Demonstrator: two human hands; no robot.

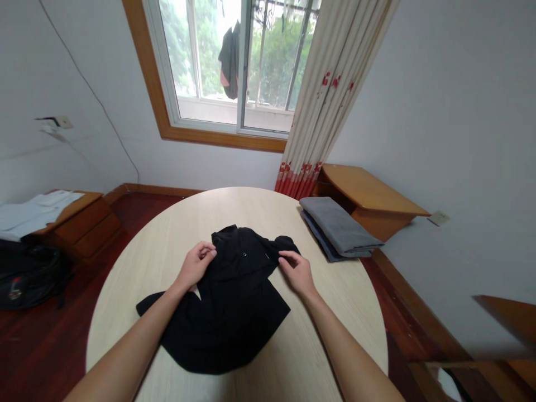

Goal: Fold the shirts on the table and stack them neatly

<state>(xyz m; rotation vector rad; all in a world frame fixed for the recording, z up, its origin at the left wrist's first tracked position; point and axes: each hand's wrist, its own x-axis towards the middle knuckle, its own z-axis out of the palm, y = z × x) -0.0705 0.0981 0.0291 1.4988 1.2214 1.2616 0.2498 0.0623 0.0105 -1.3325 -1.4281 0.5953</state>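
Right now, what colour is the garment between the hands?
Black garment; best in the head view.

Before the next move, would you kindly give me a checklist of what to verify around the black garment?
1. Black garment wholly on the round table: ok.
2. Garment spread flat: not ok; it is bunched near the right hand.
3. Left hand at the garment's upper edge: ok.
4. Firm grip by either hand: cannot tell.
5. Folded gray cloth apart from the garment: ok.
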